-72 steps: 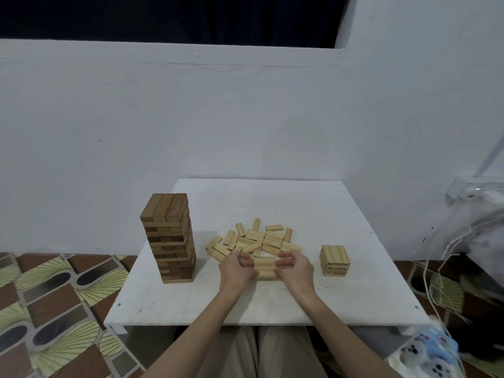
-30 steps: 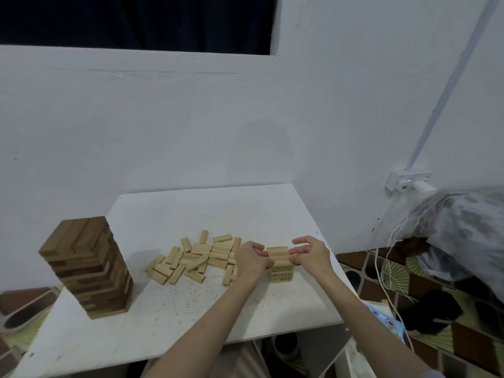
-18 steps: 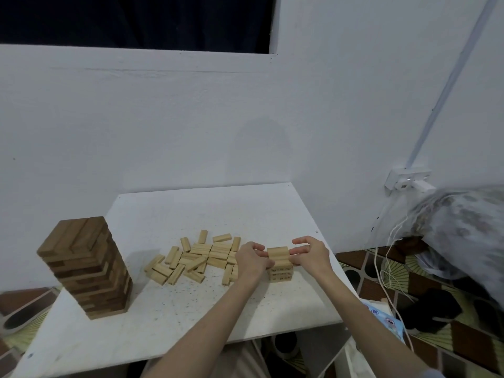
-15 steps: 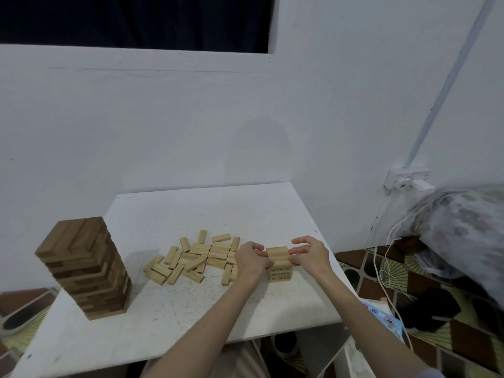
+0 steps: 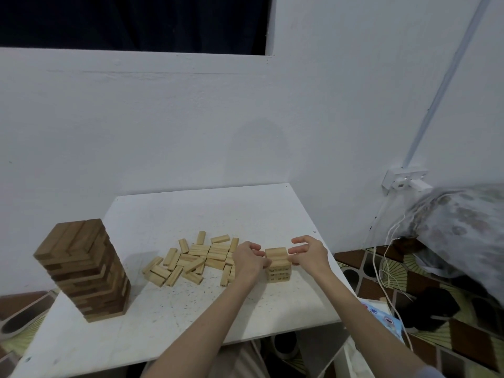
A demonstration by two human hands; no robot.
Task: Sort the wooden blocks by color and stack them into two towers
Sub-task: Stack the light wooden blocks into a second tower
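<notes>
A short tower of light wooden blocks (image 5: 278,273) stands at the right of the white table (image 5: 174,320). Its top layer (image 5: 276,254) sits between my two hands. My left hand (image 5: 248,263) has its fingers curled against the layer's left end, thumb raised. My right hand (image 5: 308,253) touches the right end with nearly straight fingertips, its index finger lifted. A tall tower of dark brown blocks (image 5: 81,271) stands at the table's left. Several loose light blocks (image 5: 195,259) lie in a heap at the middle, just left of my left hand.
The table's back edge meets a white wall. To the right are a wall socket (image 5: 403,180) with white cables (image 5: 381,257) hanging down, a patterned fabric bundle (image 5: 463,227) and a patterned floor mat (image 5: 436,312). The light tower stands close to the table's right edge.
Both hands carried a layer of light blocks from in front of the heap rightward onto the short light tower. Over the last second they have stayed at its ends.
</notes>
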